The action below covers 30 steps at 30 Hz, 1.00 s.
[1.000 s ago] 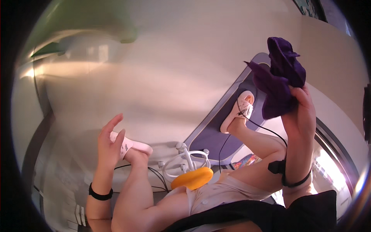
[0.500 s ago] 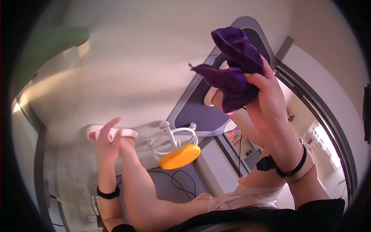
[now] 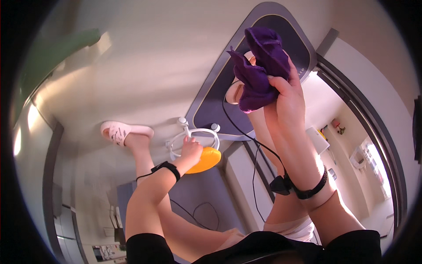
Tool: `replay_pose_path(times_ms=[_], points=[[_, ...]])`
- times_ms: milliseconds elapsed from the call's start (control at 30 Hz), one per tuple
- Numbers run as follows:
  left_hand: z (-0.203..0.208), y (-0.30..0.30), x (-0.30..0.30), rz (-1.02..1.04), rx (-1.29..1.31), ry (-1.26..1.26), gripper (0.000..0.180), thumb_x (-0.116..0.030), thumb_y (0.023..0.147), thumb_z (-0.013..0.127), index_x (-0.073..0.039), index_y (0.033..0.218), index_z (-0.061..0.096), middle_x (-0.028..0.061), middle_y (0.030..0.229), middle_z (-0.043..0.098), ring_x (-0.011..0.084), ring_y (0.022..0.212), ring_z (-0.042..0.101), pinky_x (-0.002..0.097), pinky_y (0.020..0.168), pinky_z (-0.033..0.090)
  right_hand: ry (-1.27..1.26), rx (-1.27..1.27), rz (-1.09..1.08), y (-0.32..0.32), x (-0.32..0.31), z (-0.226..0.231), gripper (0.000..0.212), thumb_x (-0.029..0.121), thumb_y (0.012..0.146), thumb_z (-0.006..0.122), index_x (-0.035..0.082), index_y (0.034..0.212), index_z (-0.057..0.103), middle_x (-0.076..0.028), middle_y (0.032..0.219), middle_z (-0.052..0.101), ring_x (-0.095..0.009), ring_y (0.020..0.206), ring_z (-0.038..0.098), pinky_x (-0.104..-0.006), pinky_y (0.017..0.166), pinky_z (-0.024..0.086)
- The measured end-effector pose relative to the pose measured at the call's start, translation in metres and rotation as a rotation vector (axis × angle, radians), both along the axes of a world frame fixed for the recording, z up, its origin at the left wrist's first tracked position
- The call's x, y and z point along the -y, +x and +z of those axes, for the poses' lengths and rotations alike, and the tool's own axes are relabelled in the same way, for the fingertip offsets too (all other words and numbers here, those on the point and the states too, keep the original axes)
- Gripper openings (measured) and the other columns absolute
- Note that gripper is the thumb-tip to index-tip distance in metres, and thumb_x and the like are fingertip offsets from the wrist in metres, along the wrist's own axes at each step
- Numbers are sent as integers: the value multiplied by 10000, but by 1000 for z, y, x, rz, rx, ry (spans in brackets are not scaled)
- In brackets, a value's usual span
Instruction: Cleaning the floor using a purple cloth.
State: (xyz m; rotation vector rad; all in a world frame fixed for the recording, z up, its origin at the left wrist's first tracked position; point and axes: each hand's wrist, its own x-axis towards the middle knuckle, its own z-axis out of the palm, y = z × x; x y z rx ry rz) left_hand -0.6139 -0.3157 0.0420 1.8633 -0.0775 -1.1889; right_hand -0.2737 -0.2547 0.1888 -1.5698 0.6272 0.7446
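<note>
Caution: the crumpled deep-purple fabric cloth [image 3: 257, 86], raised over the flat grey-purple platform [image 3: 211, 108], may slip if the grip of the right hand [image 3: 289, 90], narrow around it, relaxes. The thin black cable [image 3: 246, 131] may snag if the arm moves. The left hand [image 3: 192, 152] overlaps the yellow disc-shaped seat [image 3: 209, 159] of the white tubular-framed stool [image 3: 217, 141]; its grip cannot be told. Cloth: soft, folded, one pointed corner. Frame: smooth, ring-shaped.

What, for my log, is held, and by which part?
The right hand grips purple cloth by its right side. Whether the left hand, by the yellow seat, grips anything is unclear.
</note>
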Motion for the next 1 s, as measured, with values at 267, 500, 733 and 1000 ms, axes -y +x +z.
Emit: replay_pose_path(times_ms=[267,500,733,1000], points=[[28,1,59,264,-135,-263,347,-235,651,874,-89,921,714,142,929,694,365,946,665,469,795,542,1,-61,-6,-4,15,2,618,-113,858,400,35,1456,345,-163,1313,531,-271,1137,600,-405,965,543],[-10,69,122,486,-46,-376,519,-267,649,878,-65,1077,665,139,1054,647,356,1063,605,447,913,501,-4,-39,52,5,11,-2,623,-112,859,407,64,1455,362,-158,1300,538,-261,1111,610,-402,960,545],[35,108,75,437,-32,-13,930,-312,667,873,-171,1469,423,98,1534,402,334,1396,383,513,1098,353,84,77,94,-13,17,-4,623,-134,836,399,51,1432,409,-161,1297,569,-268,1183,588,-375,1033,487],[210,75,-83,821,-149,-6,668,-228,798,760,-108,1404,504,145,1341,589,389,1270,509,464,1081,397,96,122,166,-48,-21,72,658,-120,796,415,26,1437,414,-121,1366,467,-186,1222,493,-288,1034,411]])
